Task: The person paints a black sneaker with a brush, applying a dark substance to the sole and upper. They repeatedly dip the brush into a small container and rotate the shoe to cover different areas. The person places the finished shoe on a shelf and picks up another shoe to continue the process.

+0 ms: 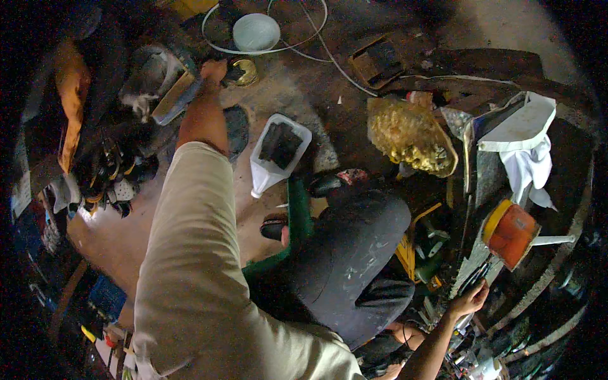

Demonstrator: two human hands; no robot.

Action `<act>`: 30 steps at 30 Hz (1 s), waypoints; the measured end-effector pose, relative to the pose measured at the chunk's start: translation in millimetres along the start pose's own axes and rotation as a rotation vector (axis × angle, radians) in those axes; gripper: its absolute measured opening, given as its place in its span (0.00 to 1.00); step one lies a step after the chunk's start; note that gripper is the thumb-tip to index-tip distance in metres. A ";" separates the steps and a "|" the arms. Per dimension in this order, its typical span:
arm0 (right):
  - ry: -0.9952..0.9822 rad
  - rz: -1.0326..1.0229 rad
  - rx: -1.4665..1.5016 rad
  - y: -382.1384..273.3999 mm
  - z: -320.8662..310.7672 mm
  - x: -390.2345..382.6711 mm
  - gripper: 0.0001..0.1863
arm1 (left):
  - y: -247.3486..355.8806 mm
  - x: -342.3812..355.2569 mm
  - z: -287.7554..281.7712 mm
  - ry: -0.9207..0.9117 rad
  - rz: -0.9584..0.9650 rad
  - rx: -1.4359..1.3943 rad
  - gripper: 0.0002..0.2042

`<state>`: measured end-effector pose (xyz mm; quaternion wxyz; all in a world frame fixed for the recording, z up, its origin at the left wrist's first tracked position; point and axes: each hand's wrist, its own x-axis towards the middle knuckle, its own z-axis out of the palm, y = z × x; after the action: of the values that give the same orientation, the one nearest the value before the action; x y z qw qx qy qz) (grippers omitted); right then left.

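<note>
My left arm, in a beige sleeve, stretches far forward. The left hand (214, 71) looks closed beside a round yellow, brass-coloured coil (243, 71); whatever its fingers hold is hidden. Touching the wrist on the left is a long grey box-like piece (178, 98). At the lower right my right hand (470, 300) is closed around a slim dark tool (476, 276), perhaps pliers, over a grey plank (467, 258). Just beyond that tool sits an orange-red block-shaped container (512, 235) with a yellow edge.
A cut-open white plastic jug (258, 176) with dark contents stands mid-floor. Beyond it is a pale round tub (256, 33) with looped white cable. A clear bag of yellowish pieces (410, 136) lies right of centre, near a white cloth (531, 166). My bent knee (370, 228) rises between.
</note>
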<state>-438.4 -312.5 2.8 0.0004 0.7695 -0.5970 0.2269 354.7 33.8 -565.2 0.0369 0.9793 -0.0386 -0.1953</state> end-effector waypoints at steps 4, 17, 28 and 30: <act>0.035 0.028 -0.052 -2.2 2.5 -1.0 0.18 | 10.5 -3.2 -6.0 -0.069 0.002 -0.010 0.24; 0.019 0.037 0.074 -17.6 5.7 -5.9 0.18 | 29.0 -24.2 -20.8 -0.127 0.060 -0.103 0.29; 0.075 0.049 0.167 -20.9 17.8 -10.9 0.14 | -29.9 -122.3 -97.9 -0.483 0.358 -0.627 0.33; 0.093 -0.033 0.076 -26.0 16.7 -11.8 0.12 | -43.0 -180.9 -134.4 -0.522 0.577 -0.390 0.28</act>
<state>-410.8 -298.7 -9.3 0.0029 0.7674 -0.5743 0.2850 242.6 100.5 -376.5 0.2633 0.8209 -0.2812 -0.4215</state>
